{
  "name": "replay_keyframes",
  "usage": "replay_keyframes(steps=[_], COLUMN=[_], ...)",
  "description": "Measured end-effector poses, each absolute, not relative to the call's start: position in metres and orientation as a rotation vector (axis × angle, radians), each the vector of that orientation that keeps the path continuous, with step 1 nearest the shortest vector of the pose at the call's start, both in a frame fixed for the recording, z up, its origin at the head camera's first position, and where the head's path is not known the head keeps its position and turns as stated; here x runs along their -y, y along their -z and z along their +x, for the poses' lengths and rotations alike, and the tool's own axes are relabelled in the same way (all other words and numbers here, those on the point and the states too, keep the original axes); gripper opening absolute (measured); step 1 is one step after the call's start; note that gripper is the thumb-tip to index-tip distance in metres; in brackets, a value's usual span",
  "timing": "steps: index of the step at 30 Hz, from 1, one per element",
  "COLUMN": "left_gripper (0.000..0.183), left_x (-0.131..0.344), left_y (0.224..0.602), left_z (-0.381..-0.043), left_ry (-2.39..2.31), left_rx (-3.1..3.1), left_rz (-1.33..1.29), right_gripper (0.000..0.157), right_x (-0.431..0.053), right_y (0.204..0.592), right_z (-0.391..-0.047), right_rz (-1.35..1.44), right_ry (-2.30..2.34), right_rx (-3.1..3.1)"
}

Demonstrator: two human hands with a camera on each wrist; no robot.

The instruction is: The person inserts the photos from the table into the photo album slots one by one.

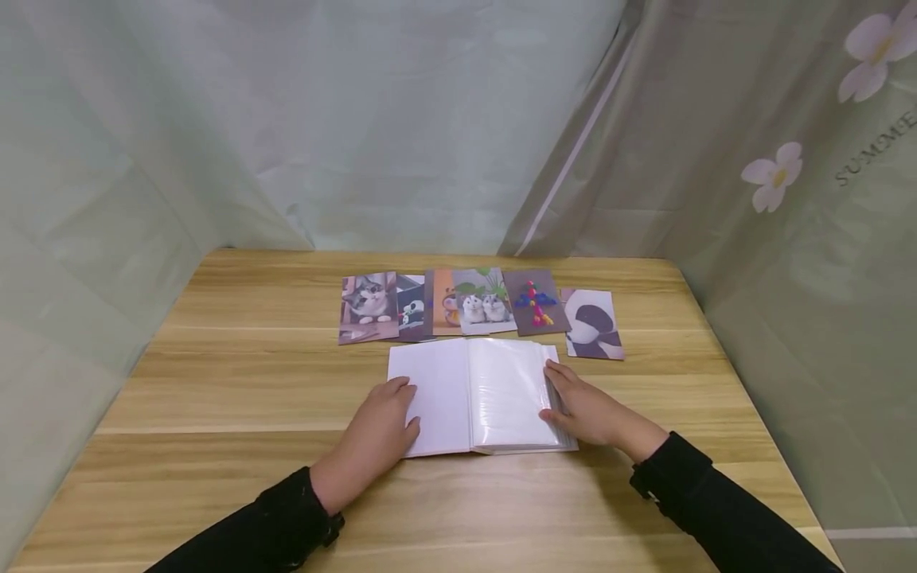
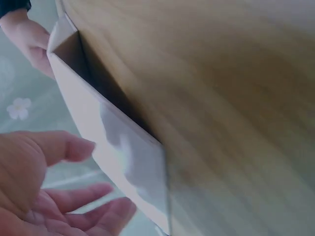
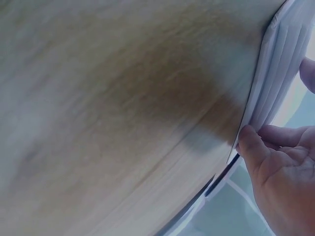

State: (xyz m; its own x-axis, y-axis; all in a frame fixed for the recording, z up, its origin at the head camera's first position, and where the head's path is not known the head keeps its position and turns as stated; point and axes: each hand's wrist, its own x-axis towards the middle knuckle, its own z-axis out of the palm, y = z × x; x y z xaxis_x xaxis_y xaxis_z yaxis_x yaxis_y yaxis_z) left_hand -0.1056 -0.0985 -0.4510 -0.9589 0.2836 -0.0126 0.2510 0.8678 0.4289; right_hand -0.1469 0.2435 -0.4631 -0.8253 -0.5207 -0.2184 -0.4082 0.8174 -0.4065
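A photo album lies open on the table, with a white inside cover at left and clear plastic pocket pages at right. My left hand is at the left cover's outer edge. Its thumb and fingers are spread apart over the cover in the left wrist view. My right hand holds the stacked pages at their right edge. In the right wrist view, the right hand has fingertips against the layered page edges; part of this grip is out of frame.
Behind the album lies a row of picture cards: a cat card, a partly covered dark card, an orange card, a hamster card, a colourful toy card and a black-and-white plush card. Curtains surround the wooden table.
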Motion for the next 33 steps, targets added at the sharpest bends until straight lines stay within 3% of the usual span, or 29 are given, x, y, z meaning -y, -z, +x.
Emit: replay_keyframes(steps=[9, 14, 28, 33], left_gripper=[0.052, 0.059, 0.059, 0.057], left_x=[0.056, 0.04, 0.026, 0.023], left_y=[0.455, 0.458, 0.459, 0.456], left_z=[-0.106, -0.107, -0.112, -0.113], left_ry=[-0.561, -0.416, -0.215, -0.199], left_rx=[-2.961, -2.888, -2.882, -2.883], left_rz=[0.998, 1.192, 1.302, 1.303], right_gripper=[0.079, 0.078, 0.077, 0.062], right_x=[-0.244, -0.242, -0.244, -0.252], right_y=[0.462, 0.461, 0.459, 0.45], right_z=[-0.146, -0.145, -0.149, -0.168], right_rz=[-0.704, -0.713, -0.742, -0.682], right_ry=[0.502, 0.517, 0.562, 0.767], right_rx=[-2.683, -2.682, -2.698, -2.68])
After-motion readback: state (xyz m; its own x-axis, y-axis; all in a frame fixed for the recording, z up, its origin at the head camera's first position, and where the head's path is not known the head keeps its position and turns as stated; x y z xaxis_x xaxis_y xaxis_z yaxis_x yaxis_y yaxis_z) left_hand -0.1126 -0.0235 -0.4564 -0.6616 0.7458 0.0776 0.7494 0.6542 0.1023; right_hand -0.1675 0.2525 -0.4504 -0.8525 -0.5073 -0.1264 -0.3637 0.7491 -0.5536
